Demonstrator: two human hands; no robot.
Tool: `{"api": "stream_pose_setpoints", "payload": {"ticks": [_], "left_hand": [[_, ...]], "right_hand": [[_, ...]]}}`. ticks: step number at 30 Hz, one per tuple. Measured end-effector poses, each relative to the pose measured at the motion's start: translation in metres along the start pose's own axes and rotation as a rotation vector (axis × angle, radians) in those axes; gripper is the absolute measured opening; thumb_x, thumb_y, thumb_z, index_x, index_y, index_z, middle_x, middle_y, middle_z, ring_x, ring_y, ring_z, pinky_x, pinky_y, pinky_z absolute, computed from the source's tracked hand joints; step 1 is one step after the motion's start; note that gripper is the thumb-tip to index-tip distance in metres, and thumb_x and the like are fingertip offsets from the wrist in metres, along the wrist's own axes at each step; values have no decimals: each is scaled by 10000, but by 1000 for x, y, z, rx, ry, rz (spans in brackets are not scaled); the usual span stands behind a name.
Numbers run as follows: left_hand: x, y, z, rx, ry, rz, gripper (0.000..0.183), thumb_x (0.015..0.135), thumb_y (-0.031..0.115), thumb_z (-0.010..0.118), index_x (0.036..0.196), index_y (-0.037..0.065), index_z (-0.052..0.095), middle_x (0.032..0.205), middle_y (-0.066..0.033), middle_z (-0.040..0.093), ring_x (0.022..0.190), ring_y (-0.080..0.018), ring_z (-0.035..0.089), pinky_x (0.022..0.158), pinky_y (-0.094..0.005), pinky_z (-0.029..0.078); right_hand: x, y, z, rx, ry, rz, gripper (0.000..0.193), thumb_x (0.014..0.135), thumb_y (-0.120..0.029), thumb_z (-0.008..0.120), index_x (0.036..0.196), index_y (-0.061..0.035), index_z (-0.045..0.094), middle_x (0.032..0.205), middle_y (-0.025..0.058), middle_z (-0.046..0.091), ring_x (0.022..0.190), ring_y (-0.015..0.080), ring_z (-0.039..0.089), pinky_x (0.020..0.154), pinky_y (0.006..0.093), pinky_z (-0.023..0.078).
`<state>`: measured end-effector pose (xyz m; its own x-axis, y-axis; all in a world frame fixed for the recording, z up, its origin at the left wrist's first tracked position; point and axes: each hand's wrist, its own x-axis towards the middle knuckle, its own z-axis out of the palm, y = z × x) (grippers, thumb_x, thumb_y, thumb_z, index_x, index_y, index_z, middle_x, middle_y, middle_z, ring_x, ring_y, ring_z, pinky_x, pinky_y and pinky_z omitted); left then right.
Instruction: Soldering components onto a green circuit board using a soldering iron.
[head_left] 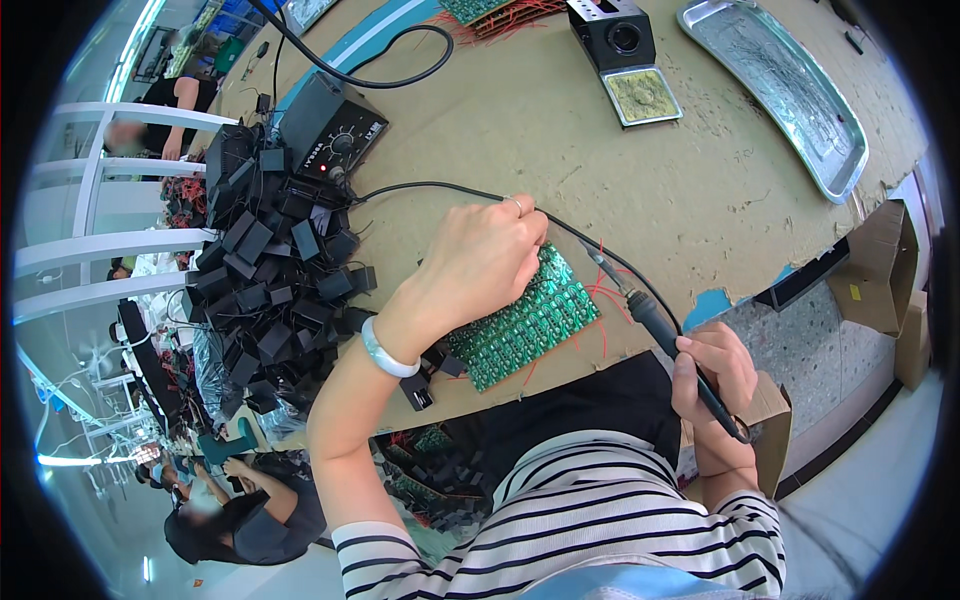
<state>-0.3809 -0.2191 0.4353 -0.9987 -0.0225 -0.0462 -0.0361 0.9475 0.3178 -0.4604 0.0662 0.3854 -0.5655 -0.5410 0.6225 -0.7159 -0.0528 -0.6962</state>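
A green circuit board panel (540, 318) with rows of solder points lies on the table before me, thin red wires (604, 292) sticking out along its edge. Over its upper left part is my left hand (487, 252), fingers curled together at the board's far edge; whatever they pinch is hidden beneath them. My right hand (716, 372) grips a soldering iron (655, 322) by its dark handle. The iron's tip points up and left, just beyond the board's right corner, apart from the board. Its black cable passes behind my left hand to the soldering station (335, 135).
Many black plastic boxes (265, 270) with leads are heaped at the left. At the far side stand a black holder with a yellowish sponge tray (643, 97) and a long metal tray (790, 90). More boards (475, 10) lie at the back; cardboard boxes (875, 265) stand right. Other people work at left.
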Motion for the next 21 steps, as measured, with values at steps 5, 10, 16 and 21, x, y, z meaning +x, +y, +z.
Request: {"api": "stream_pose_setpoints", "payload": {"ticks": [5,10,16,21], "left_hand": [[-2,2,-2,56,-22,0,56,820,90,683,866,63,667,882,-70,657,817,-295,675,664,-432,527],[-6,3,-8,34,-7,26,105,869,61,685,972,68,707,940,-78,664,970,-303,649,784,-421,544],[-41,-26,-25,-249,152,125,175,874,13,701,1048,21,723,1168,-104,695,1223,-338,612,1038,-448,504],[-63,-15,-34,-157,48,104,218,763,125,828,977,125,788,1240,-28,711,1387,-326,516,1220,-593,286]], "right_hand": [[-6,-1,-2,-5,-8,-20,208,735,89,686,926,9,661,765,110,671,579,227,623,531,320,507],[-9,-4,-8,6,-5,-10,217,733,84,688,935,8,662,765,109,669,582,230,621,533,324,510],[-11,-7,-14,6,-4,-14,250,715,78,694,950,-1,661,763,102,665,573,227,610,528,322,504],[-9,-7,-16,15,-29,-14,254,707,78,695,944,-8,662,760,95,661,573,222,611,522,320,495]]}}
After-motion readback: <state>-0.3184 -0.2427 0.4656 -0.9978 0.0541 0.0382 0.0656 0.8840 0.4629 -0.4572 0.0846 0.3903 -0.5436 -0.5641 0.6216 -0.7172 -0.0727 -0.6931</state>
